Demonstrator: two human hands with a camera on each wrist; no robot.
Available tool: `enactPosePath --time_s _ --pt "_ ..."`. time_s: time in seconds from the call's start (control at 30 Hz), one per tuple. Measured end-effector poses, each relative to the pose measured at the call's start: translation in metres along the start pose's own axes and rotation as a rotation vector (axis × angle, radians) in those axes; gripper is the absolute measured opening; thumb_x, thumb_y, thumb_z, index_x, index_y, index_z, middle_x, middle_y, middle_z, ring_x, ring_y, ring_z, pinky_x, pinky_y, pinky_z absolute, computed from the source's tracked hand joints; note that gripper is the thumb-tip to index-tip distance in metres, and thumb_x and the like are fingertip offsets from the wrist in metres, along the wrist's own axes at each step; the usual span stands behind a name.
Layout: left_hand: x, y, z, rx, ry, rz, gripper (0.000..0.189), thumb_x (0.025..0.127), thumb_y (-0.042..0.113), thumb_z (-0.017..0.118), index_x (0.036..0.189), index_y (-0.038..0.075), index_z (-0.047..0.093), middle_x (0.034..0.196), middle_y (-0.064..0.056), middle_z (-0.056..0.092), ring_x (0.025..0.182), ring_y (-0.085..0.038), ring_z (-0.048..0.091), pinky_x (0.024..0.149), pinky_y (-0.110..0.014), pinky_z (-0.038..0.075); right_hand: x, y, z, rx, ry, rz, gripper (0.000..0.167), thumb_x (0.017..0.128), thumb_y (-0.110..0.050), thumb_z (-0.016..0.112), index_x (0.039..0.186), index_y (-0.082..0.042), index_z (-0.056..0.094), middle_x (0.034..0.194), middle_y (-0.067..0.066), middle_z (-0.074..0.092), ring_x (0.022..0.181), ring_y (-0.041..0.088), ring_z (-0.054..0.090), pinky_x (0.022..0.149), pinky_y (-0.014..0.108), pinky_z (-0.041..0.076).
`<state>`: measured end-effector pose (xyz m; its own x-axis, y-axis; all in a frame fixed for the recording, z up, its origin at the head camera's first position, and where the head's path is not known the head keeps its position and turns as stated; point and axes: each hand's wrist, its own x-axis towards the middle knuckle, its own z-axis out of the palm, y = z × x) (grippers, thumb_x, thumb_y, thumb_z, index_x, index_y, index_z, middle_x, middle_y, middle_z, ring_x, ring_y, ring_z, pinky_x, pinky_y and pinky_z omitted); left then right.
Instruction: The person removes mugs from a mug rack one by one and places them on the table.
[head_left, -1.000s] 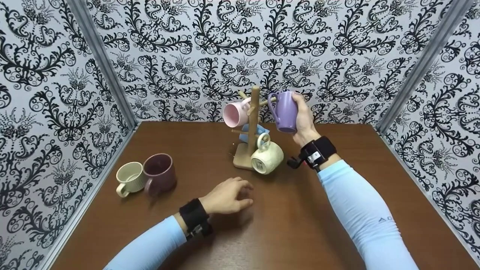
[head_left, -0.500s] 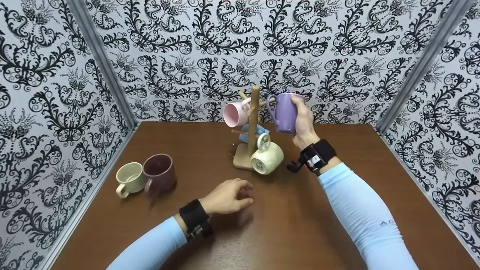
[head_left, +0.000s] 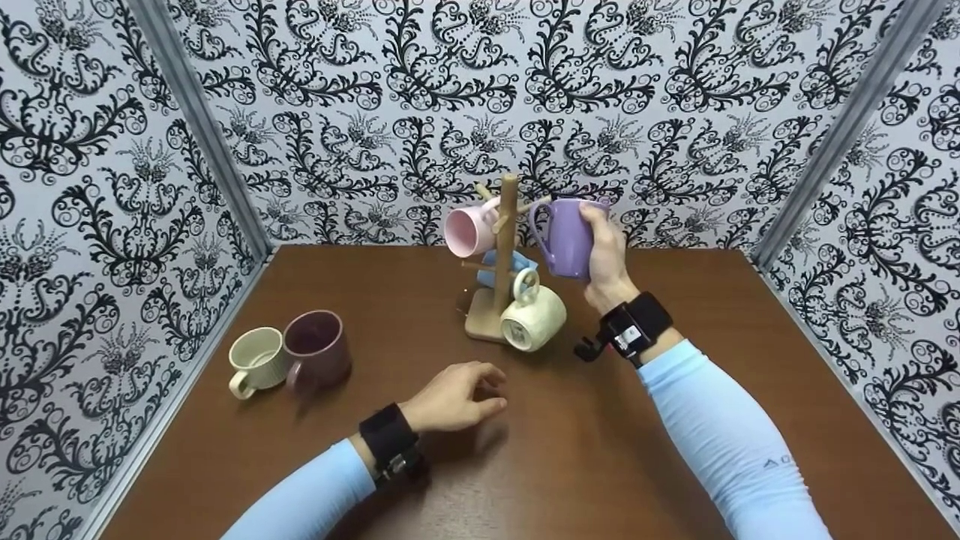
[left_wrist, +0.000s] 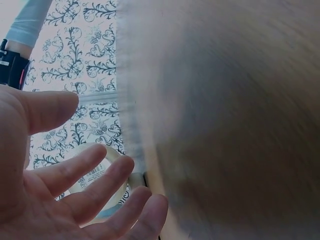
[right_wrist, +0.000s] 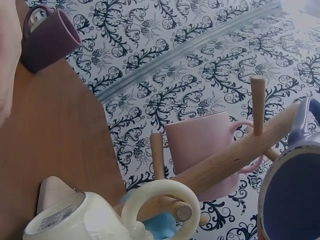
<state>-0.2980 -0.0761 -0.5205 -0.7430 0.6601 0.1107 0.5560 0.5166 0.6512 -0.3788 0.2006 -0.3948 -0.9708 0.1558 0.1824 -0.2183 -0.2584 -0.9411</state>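
Observation:
My right hand (head_left: 609, 251) grips a purple mug (head_left: 568, 238) by its body, right of a wooden mug tree (head_left: 507, 240). Its handle is at an upper peg's tip; I cannot tell whether the peg passes through it. A pink mug (head_left: 466, 229) hangs on the upper left of the tree. Lower down, a cream mug (head_left: 537, 319) hangs by its handle, bottom facing forward. Behind the post, a blue mug-like thing (head_left: 525, 264) is partly hidden. Low over the table, my left hand (head_left: 454, 396) holds nothing, its fingers loosely bent.
At the left of the brown table (head_left: 390, 300) stand a ribbed cream cup (head_left: 259, 361) and a dark maroon mug (head_left: 322, 352), side by side and upright. Patterned walls (head_left: 360, 112) with grey corner strips enclose the table at the back and sides.
My right hand has lowered the purple mug slightly, and the mug now stands more upright beside the peg. My left hand has stayed in place.

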Motion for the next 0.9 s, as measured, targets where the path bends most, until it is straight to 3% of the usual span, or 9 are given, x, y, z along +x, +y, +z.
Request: enactPosePath --time_s 0.3,0.57,0.7,0.9 --pt "0.002 -0.001 0.001 -0.037 0.027 -0.004 0.042 0.103 0.032 0.075 0.135 0.004 0.074 0.128 -0.013 0.082 0.116 -0.033 0.082 0.101 -0.045 0.064 -0.011 0.009 0.001 0.016 -0.009 -0.010 0.045 0.104 -0.052 0.065 0.139 -0.022 0.065 0.110 0.004 0.076 0.086 0.019 0.075 0.066 0.035 0.065" --pt "0.002 -0.001 -0.002 -0.104 0.043 -0.004 0.043 0.103 0.030 0.075 0.135 0.002 0.073 0.131 -0.020 0.080 0.120 -0.041 0.080 0.104 -0.060 0.064 -0.021 0.014 0.004 0.032 0.002 -0.036 0.036 0.105 -0.044 0.063 0.133 -0.022 0.063 0.104 0.001 0.076 0.083 0.017 0.073 0.066 0.033 0.064" --pt "0.003 -0.002 -0.001 -0.104 0.060 -0.008 0.044 0.104 0.032 0.074 0.137 0.002 0.073 0.133 -0.019 0.080 0.121 -0.040 0.080 0.104 -0.059 0.064 -0.026 0.016 0.005 0.056 0.017 -0.048 0.031 0.105 -0.039 0.063 0.130 -0.022 0.065 0.101 0.000 0.075 0.081 0.016 0.073 0.066 0.032 0.064" --pt "0.004 -0.002 0.000 -0.122 0.065 -0.010 0.045 0.104 0.032 0.074 0.137 0.002 0.072 0.133 -0.021 0.079 0.121 -0.042 0.079 0.106 -0.060 0.063 -0.033 0.019 0.003 0.033 0.009 -0.036 0.034 0.105 -0.037 0.062 0.135 -0.022 0.060 0.110 0.004 0.074 0.087 0.019 0.074 0.070 0.035 0.066"
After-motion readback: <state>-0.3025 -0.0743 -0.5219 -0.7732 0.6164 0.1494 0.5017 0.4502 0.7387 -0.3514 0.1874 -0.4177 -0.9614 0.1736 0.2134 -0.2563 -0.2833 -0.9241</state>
